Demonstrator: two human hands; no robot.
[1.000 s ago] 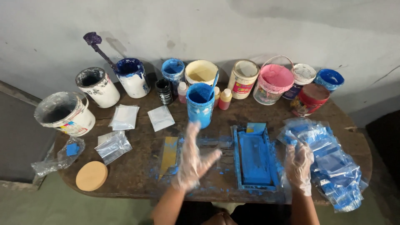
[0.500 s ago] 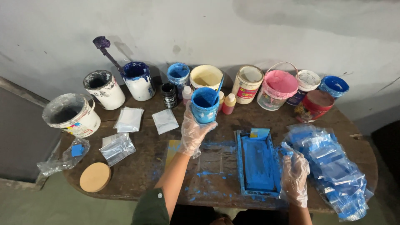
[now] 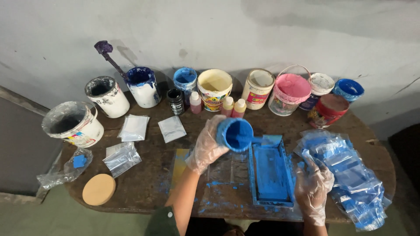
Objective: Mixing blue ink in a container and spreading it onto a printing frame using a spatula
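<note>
Paint-stained table [image 3: 144,183] — left hand [image 3: 206,146] grips tilted blue tub [image 3: 235,134] over blue tray [image 3: 270,175]; right hand [image 3: 313,190] open, flat.

My left hand [image 3: 206,146], in a thin clear glove, is raised over the middle, fingers curled tight in a grip, wrist bent so the knuckles face up. Left forearm runs bare from the bottom edge, dark sleeve at the elbow. My right hand [image 3: 313,190], gloved too, sits low on the right, palm down, fingers spread loosely.
</note>
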